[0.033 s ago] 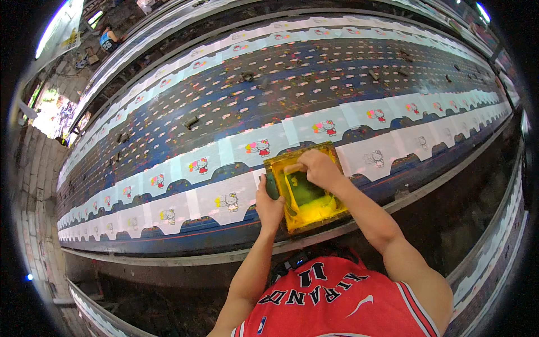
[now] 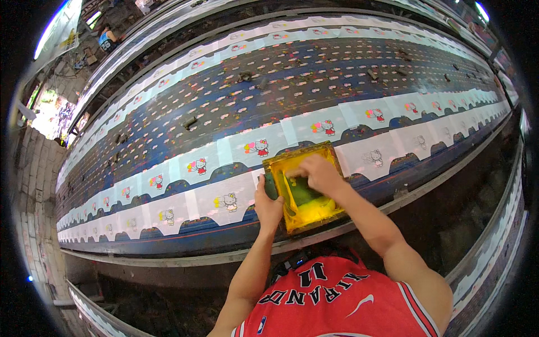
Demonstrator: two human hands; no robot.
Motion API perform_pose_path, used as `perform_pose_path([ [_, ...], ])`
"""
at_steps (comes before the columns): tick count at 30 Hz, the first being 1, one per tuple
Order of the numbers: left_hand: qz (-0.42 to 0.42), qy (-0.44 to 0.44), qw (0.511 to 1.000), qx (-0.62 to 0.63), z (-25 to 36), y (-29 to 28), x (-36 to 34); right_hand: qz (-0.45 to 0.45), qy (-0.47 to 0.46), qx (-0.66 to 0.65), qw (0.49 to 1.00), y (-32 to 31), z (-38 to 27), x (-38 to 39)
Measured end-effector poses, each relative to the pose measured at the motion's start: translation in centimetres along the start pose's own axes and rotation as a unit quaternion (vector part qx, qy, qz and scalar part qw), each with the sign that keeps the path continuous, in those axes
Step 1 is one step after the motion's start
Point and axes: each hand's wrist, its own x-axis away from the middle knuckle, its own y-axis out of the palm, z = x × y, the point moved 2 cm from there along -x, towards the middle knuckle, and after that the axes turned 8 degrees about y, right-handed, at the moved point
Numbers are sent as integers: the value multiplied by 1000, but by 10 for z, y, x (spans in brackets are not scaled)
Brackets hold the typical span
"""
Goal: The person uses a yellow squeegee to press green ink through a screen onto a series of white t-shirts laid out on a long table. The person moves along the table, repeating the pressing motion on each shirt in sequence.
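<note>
While a person in a red sleeveless jersey [image 2: 342, 306] leans over a very long printing table [image 2: 292, 84], both bare hands are on a small yellow-framed printing screen [image 2: 303, 188] that sits near the table's front edge, at about five o'clock from the middle of the view. The left hand [image 2: 268, 206] grips the frame's left side, fingers curled together around the rim — the thumb lies along the edge. The right hand [image 2: 320, 174] reaches inside the frame from its upper right, at roughly one o'clock of the screen, fingers bunched and closed on something small; what it is clamped on cannot be told, since the hand covers it. The mesh inside the frame looks dark green with a pool of yellow ink toward its near, six o'clock side. The frame lies flat on a row of white fabric pieces [image 2: 224, 199] laid edge to edge along the dark blue table surface; each piece carries a small cartoon cat print, some in colour, some only in outline. A second row of white pieces [image 2: 314, 129] runs parallel just beyond, at twelve o'clock of the screen — and a third lines the table's far edge. Small dark blocks [image 2: 190, 122] sit scattered on the bare blue middle strip.
</note>
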Motion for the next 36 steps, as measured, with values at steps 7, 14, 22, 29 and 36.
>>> perform_pose_path([
  [7, 7, -6, 1000, 23, 1, 4, -1, -24, -51, 37, 998, -16, -27, 112],
  [14, 49, 31, 990, 127, 56, 37, -3, -20, -54, 26, 998, -75, 4, 102],
  [22, 68, 75, 992, 72, 133, 177, 12, -34, -35, 74, 996, -179, 108, 134],
  [29, 33, 27, 997, 68, 157, 218, 13, -55, -28, 44, 997, -199, 166, 160],
  [36, 4, -17, 998, 58, 148, 218, 8, -69, -39, 20, 997, -195, 173, 165],
])
